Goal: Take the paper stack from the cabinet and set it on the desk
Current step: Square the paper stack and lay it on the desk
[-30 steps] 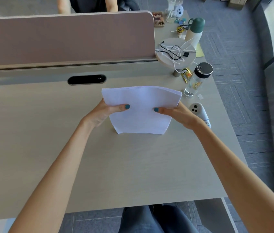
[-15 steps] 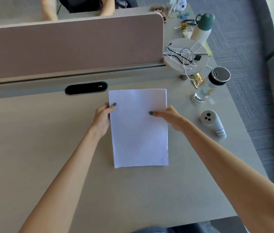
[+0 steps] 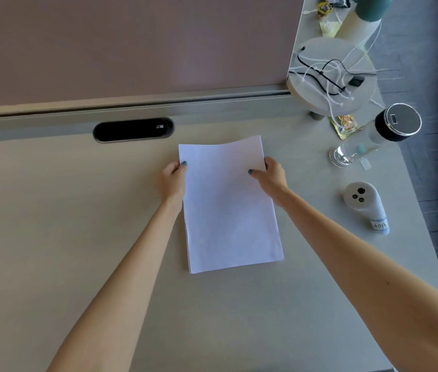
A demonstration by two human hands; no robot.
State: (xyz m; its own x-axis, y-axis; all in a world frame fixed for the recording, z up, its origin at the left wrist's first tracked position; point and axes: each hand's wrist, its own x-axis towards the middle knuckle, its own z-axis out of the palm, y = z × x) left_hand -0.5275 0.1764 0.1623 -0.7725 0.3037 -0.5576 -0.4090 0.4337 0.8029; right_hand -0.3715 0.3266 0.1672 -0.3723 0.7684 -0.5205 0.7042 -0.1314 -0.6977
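Observation:
A white paper stack (image 3: 228, 210) lies lengthwise on the light wooden desk (image 3: 65, 224), its near end flat and its far end slightly lifted and curved. My left hand (image 3: 172, 179) grips the stack's left edge near the far end, thumb on top. My right hand (image 3: 273, 175) grips the right edge at the same height, thumb on the sheet and fingers curled beneath. The cabinet is not in view.
A pink divider panel (image 3: 132, 44) runs along the desk's back, with a black cable slot (image 3: 133, 129) below it. To the right stand a round stand with cables (image 3: 332, 76), a clear bottle with black lid (image 3: 379, 132), a white device (image 3: 365, 205) and a snack packet (image 3: 345, 124).
The stack went from held upright and bent to lying flat on the desk. The camera has moved closer and both hands now hold the stack's side edges near its far end.

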